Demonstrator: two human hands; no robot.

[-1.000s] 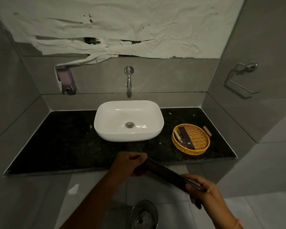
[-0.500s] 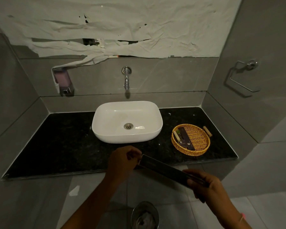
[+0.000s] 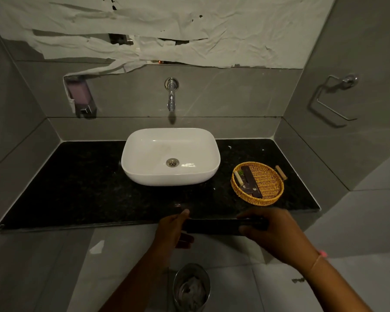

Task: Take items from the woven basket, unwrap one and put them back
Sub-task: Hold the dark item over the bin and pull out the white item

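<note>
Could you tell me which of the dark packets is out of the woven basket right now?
The long dark packet held between both hands, level along the counter's front edge; the other dark packets lie inside the round woven basket.

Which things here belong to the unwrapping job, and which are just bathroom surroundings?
Job:
long dark packet, held at its ends by left hand and right hand
woven basket
dark packets in it

Surroundings:
sink
tap
soap dispenser
metal bin
wall ring holder

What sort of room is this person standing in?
Most likely a hotel or guest bathroom: a white basin under a wall tap, a soap dispenser, and a woven basket of boxed toiletries on the black counter.
</note>
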